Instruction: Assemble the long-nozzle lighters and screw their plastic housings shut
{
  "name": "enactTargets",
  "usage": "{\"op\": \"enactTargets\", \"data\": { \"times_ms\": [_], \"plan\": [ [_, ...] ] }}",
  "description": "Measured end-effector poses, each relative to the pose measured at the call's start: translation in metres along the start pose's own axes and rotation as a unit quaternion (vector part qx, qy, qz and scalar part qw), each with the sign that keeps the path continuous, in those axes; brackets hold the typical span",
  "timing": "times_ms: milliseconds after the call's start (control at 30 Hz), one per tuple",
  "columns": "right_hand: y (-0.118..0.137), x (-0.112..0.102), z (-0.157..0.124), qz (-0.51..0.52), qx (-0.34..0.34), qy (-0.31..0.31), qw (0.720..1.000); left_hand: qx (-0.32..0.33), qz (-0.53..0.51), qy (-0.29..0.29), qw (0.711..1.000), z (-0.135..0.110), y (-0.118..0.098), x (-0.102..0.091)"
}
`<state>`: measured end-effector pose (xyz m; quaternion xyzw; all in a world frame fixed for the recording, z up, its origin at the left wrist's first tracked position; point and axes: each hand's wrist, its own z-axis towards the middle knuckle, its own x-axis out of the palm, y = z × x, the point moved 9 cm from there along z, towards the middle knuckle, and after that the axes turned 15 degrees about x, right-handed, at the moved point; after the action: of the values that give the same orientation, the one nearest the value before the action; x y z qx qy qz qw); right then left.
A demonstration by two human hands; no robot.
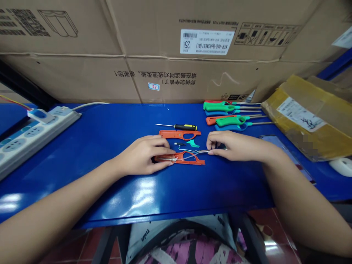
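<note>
My left hand (144, 154) is closed around the left end of an orange lighter half-shell (200, 161), with a clear fuel tank (165, 158) lying in it. My right hand (233, 146) pinches a metal lighter tube (204, 151) just right of the shell. A thin pale hose and a white wire run between the tube and the parts at left. Above lie the other orange half-shell (177, 134), a teal trigger (193, 143) and a small black igniter piece (179, 143). Behind them is a black and yellow screwdriver (185, 127).
Several assembled lighters (224, 107) in green, orange and blue lie at the back right. Beside them are a taped parcel (316, 113), a phone (286, 154) and a white mouse (341, 167). A power strip (35, 134) lies left. A large cardboard box (154, 40) stands behind.
</note>
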<state>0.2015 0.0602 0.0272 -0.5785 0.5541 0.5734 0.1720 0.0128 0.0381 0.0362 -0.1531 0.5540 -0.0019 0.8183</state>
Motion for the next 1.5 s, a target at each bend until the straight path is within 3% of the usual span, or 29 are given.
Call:
{"op": "enactTargets", "data": {
  "times_ms": [167,333,633,733,833,900,1100,1267,1500],
  "plan": [
    [0.003,0.002,-0.004,0.046,0.009,0.042,0.998,-0.017,0.006,-0.014,1.0,-0.002,0.004,-0.002],
    [0.011,0.003,-0.002,0.03,-0.026,0.035,0.999,-0.022,0.007,-0.01,1.0,-0.001,0.004,-0.002],
    [0.008,-0.003,-0.004,-0.013,-0.024,0.006,1.0,-0.027,0.016,-0.01,0.999,-0.002,0.004,-0.002],
    [0.016,-0.005,-0.002,-0.022,-0.049,-0.04,0.998,-0.03,0.01,-0.011,0.999,-0.002,0.003,-0.002],
    [0.031,-0.01,0.001,0.005,-0.086,-0.153,0.984,-0.031,-0.001,-0.021,0.999,0.0,0.001,-0.001],
    [0.041,-0.005,0.003,0.02,-0.114,-0.196,0.974,-0.035,-0.012,-0.029,0.999,0.001,-0.001,0.0],
    [0.051,0.022,0.016,0.013,-0.131,-0.175,0.976,-0.047,-0.037,-0.055,0.997,0.002,-0.001,0.006],
    [0.052,0.015,0.01,0.019,-0.163,-0.188,0.968,-0.068,-0.051,-0.066,0.994,0.001,0.001,0.008],
    [0.064,0.02,0.0,-0.102,-0.196,-0.218,0.951,-0.05,-0.046,-0.072,0.995,0.001,-0.002,0.008]
  ]
}}
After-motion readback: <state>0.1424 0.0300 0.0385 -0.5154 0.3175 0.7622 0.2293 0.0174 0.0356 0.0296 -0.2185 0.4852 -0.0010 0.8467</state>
